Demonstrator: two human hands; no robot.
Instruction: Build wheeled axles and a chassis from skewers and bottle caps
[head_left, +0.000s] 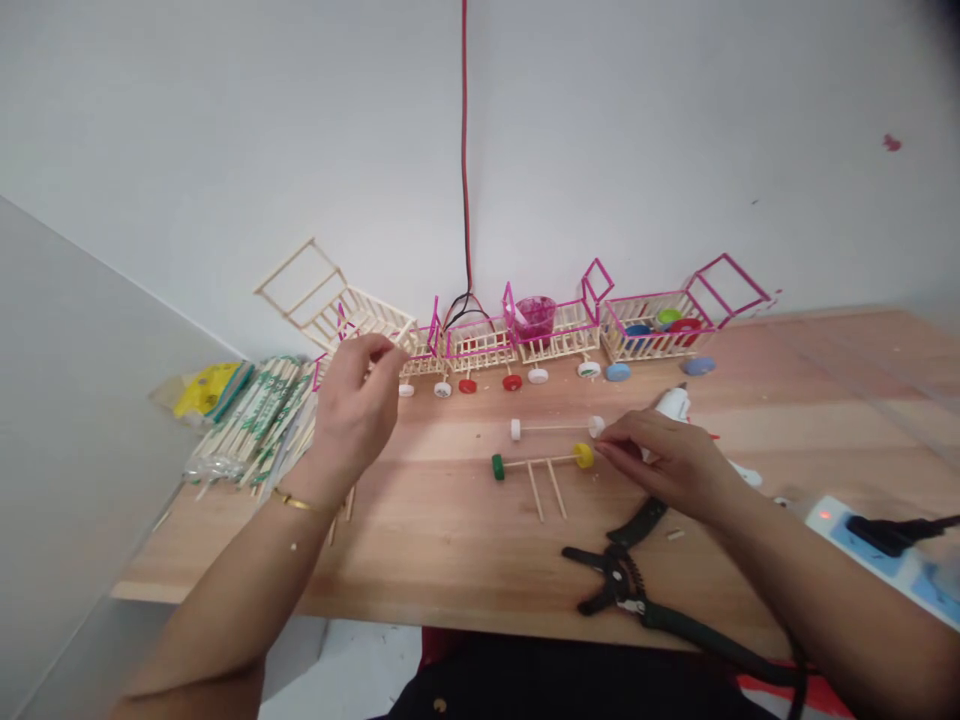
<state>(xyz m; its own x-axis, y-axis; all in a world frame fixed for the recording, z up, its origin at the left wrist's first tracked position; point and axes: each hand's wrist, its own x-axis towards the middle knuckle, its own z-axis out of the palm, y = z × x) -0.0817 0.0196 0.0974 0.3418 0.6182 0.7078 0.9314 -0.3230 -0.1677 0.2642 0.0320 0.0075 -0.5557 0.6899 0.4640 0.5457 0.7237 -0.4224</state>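
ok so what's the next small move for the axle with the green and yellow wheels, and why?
I'd probably bring your left hand over to steady the green wheel: your right hand has its fingertips beside the yellow wheel, the left is well away, and two sticks run from the axle between those wheels.

No words or numbers can be read here. At the left of the frame, the packs of sticks (259,418) have green writing on them, but it is too blurry to read. Near the middle, a white wheel with a green mark (589,369) and a white wheel with a dark mark (442,389) are too small to read.
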